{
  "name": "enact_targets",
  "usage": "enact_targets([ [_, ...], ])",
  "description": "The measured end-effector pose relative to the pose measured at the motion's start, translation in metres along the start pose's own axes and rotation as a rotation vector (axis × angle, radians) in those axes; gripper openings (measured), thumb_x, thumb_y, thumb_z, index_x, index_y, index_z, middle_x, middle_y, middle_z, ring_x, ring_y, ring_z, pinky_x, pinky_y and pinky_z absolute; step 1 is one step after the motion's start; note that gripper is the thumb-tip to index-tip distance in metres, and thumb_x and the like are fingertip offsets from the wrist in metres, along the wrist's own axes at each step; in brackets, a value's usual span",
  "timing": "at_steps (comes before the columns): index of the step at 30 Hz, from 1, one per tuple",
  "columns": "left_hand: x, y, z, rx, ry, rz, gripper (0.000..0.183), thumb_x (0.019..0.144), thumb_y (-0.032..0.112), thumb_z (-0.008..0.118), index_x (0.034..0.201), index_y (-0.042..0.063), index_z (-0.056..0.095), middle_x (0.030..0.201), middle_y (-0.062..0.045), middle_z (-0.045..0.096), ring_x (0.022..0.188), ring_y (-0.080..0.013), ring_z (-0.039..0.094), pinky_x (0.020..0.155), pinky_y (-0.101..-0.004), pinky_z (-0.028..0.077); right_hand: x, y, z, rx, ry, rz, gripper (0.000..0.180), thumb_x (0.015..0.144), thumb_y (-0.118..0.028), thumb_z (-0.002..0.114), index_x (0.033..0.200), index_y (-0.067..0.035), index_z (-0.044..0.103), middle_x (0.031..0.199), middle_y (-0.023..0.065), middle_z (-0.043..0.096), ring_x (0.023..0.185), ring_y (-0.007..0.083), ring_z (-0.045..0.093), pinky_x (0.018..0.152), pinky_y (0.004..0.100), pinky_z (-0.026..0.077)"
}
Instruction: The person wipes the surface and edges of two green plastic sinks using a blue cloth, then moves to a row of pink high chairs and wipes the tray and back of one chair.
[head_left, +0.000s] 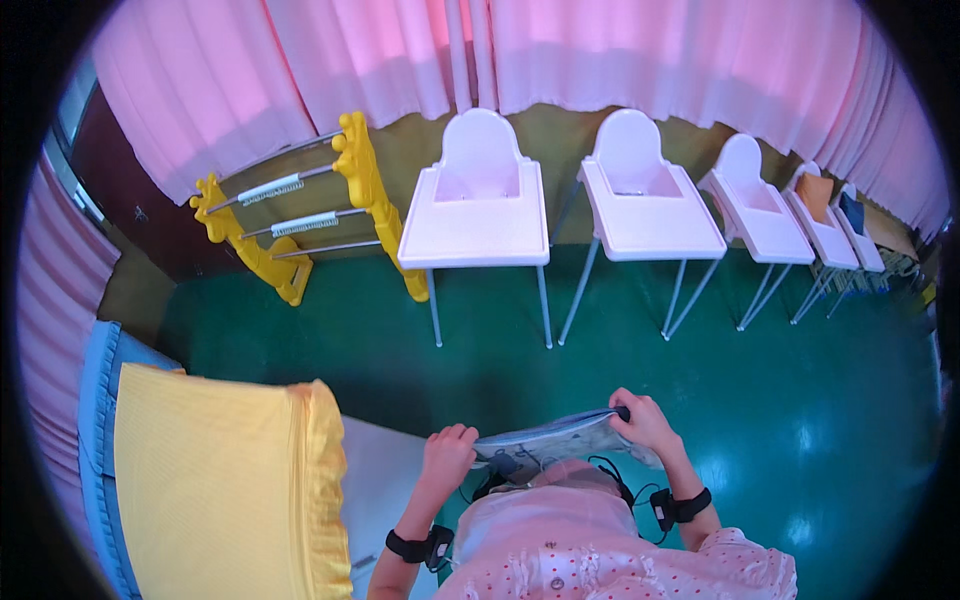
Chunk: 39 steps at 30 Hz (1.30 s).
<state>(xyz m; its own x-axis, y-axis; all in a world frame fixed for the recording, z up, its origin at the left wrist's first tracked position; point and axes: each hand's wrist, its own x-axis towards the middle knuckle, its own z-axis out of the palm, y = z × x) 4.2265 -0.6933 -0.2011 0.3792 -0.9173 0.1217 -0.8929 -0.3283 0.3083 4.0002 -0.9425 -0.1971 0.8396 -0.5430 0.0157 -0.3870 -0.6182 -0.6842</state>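
Observation:
Stretched between my two hands in front of my waist is a grey-white patterned fabric piece with a darker band along its upper edge. My left hand grips its left end, fingers curled over the edge. At the other end, my right hand pinches the upper corner, where a dark bit of cloth sticks out by the thumb. The lower part of the fabric hangs close to my body and is partly hidden by my pink top.
Ahead, several white high chairs line the wall beneath pink curtains. A yellow giraffe-shaped rack stands left of them. Close on my left, a yellow ruffled cloth cover lies over a white surface. The floor is green.

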Motion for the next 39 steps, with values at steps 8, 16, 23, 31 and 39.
enact_targets([
  [8,0.206,-0.064,-0.117,0.054,0.484,-0.025,0.021,0.066,-0.003,0.056,0.085,0.004,0.052,0.084,-0.012,0.054,0.077,-0.0299,0.055,0.066,-0.0382,0.045,0.240,-0.040,-0.071,0.023,0.355,-0.311,0.016,0.070,-0.007,0.059,0.084,-0.003,0.052,0.072,0.0132,0.054,0.066,0.0304,0.054,0.060,0.0379,0.044],
  [16,0.348,-0.192,-0.099,0.046,0.546,-0.054,0.024,0.072,0.000,0.052,0.095,0.002,0.049,0.089,-0.016,0.054,0.079,-0.0344,0.055,0.067,-0.0412,0.046,0.414,-0.027,-0.043,-0.093,0.265,-0.394,0.019,0.073,-0.010,0.060,0.089,-0.003,0.055,0.086,0.0152,0.059,0.079,0.0329,0.058,0.070,0.0392,0.046],
  [23,0.364,-0.332,-0.002,-0.227,-0.313,-0.236,0.042,0.076,0.019,0.058,0.115,0.011,0.045,0.099,-0.019,0.058,0.091,-0.0376,0.056,0.075,-0.0472,0.046,0.468,0.050,0.042,-0.229,-0.318,0.012,0.041,0.074,-0.020,0.061,0.114,-0.014,0.052,0.113,0.0124,0.055,0.103,0.0330,0.053,0.083,0.0417,0.045],
  [31,0.424,-0.439,0.048,-0.375,0.037,-0.419,0.047,0.085,0.021,0.054,0.124,0.004,0.035,0.100,-0.023,0.056,0.090,-0.0388,0.055,0.077,-0.0442,0.045,0.592,-0.017,0.143,-0.437,-0.438,-0.550,0.074,0.065,-0.033,0.071,0.130,-0.035,0.038,0.143,0.0061,0.024,0.131,0.0307,0.023,0.098,0.0574,0.024],
  [39,0.452,-0.451,0.141,-0.740,0.055,-0.623,0.055,0.093,0.045,0.030,0.121,-0.001,0.042,0.112,-0.025,0.053,0.107,-0.0332,0.051,0.089,-0.0354,0.040,0.686,-0.011,0.230,-0.617,-0.395,-0.798,0.046,0.077,-0.028,0.054,0.121,-0.037,0.048,0.137,0.0044,0.036,0.128,0.0225,0.031,0.106,0.0529,0.014],
])
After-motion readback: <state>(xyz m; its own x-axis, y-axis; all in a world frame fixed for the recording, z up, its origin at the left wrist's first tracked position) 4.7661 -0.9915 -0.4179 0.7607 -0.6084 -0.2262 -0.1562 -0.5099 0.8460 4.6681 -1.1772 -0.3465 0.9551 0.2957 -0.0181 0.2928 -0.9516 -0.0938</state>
